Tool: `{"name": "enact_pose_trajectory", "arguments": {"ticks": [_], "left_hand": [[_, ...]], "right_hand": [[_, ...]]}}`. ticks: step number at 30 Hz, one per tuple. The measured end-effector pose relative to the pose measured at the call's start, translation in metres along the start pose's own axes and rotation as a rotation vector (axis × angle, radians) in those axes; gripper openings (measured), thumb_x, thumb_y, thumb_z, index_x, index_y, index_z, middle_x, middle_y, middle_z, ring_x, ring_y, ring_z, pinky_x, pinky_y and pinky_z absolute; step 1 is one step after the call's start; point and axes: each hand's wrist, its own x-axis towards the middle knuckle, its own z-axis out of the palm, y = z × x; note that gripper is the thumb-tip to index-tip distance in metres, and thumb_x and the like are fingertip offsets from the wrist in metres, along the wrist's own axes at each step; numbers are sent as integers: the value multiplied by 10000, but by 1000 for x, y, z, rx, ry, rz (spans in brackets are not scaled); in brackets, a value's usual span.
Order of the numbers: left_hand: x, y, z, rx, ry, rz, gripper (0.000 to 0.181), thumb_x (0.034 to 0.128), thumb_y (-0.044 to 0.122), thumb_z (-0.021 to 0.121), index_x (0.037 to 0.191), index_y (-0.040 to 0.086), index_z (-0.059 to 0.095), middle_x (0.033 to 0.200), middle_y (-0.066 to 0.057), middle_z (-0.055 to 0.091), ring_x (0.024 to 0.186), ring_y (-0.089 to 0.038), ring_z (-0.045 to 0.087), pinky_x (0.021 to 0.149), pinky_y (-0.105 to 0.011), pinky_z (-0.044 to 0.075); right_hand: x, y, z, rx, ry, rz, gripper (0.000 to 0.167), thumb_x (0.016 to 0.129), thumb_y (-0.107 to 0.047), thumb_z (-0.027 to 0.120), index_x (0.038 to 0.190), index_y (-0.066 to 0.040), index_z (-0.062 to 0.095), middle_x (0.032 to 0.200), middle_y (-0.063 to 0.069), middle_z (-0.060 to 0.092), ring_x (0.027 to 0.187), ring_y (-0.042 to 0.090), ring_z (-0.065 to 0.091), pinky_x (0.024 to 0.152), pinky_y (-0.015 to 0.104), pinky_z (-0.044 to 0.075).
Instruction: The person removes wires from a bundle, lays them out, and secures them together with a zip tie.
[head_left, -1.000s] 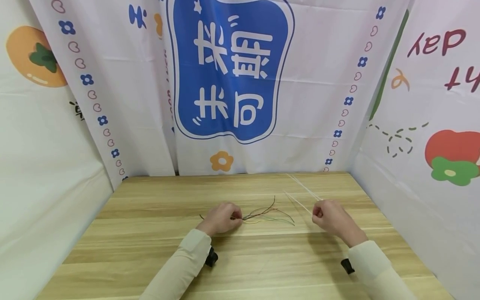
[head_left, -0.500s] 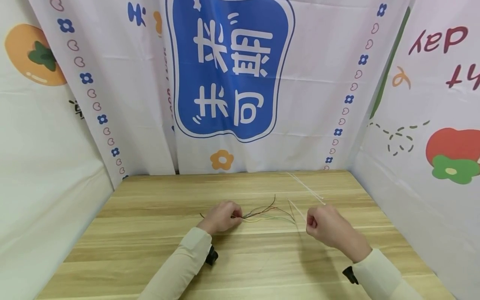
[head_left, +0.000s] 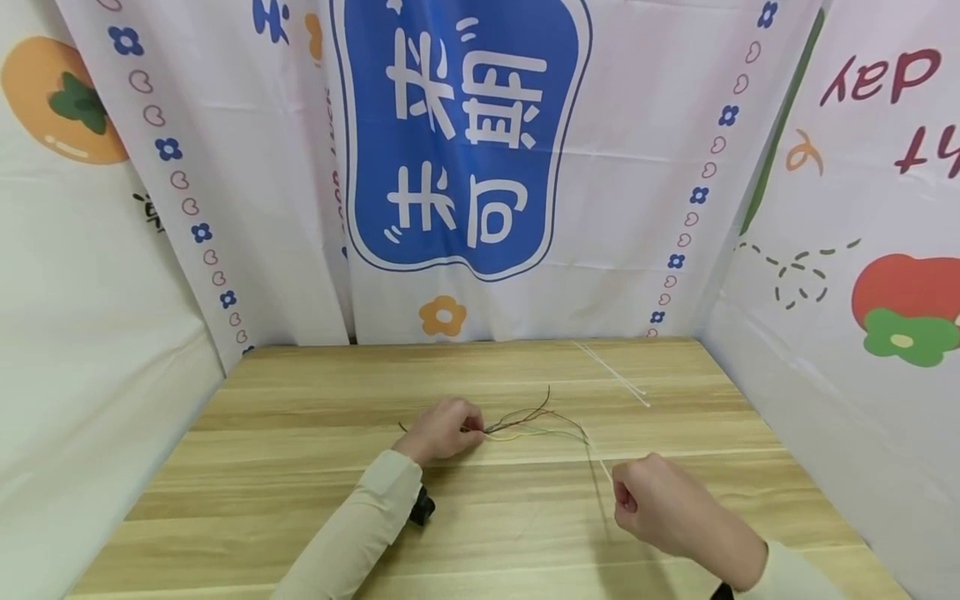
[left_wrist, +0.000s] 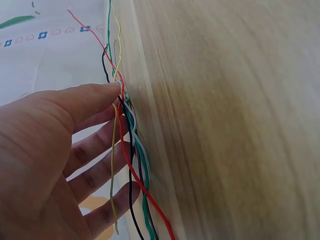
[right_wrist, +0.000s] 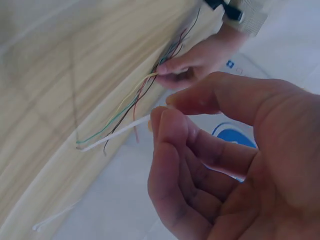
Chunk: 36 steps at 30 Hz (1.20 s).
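Note:
My left hand (head_left: 446, 429) pinches a bundle of thin coloured wires (left_wrist: 131, 165) between thumb and fingers, near the middle of the table. Red, black, green, yellow and white strands show in the left wrist view, their loose ends fanning out to the right in the head view. Over the table's right side, my right hand (head_left: 660, 504) pinches a thin white cable tie (right_wrist: 117, 132) between thumb and forefinger. The tie points away from the hand towards the wires' right ends; whether it touches them I cannot tell. Part of the bundle is hidden behind the left fingers.
Two more white cable ties (head_left: 613, 373) lie side by side at the back right of the wooden table (head_left: 315, 379). Printed white cloth (head_left: 622, 208) hangs behind the table and along both sides.
My right hand has drawn away from the two lying ties towards the front, carrying one tie. Its tip now stands near the wire ends. The left hand stays on the bundle.

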Motion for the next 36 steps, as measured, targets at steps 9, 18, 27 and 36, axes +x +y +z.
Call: {"name": "enact_pose_trajectory", "arguments": {"ticks": [9,18,27,36], "left_hand": [[1,-1,-7,-1,-9,-12,77,983,202,766,907,208,760,974,42,731,901,-116,649,833,-389,571],[0,1,-7,22,-5,-9,65,982,212,766,920,192,764,982,25,727,921,-129,657,846,-400,574],[-1,1,-4,45,-8,4,46,972,206,779,933,184,773,1004,29,752,941,-146,694,856,-402,586],[-2,0,-1,15,-10,1,52,982,193,763,931,193,773,1010,24,749,956,-150,688,868,-410,582]], "right_hand": [[-20,-30,1,81,-61,-87,350,764,52,700,642,-222,520,607,-214,394,561,-88,299,502,125,332],[-19,-49,12,72,-101,-194,274,743,7,734,665,-207,582,618,-203,490,577,-103,355,534,102,345],[-3,-66,18,95,-151,-162,284,793,-8,730,674,-218,582,635,-206,465,581,-80,377,552,126,359],[14,-79,29,50,-92,-145,333,806,-11,705,632,-241,537,597,-204,409,559,-58,352,529,122,328]]}}
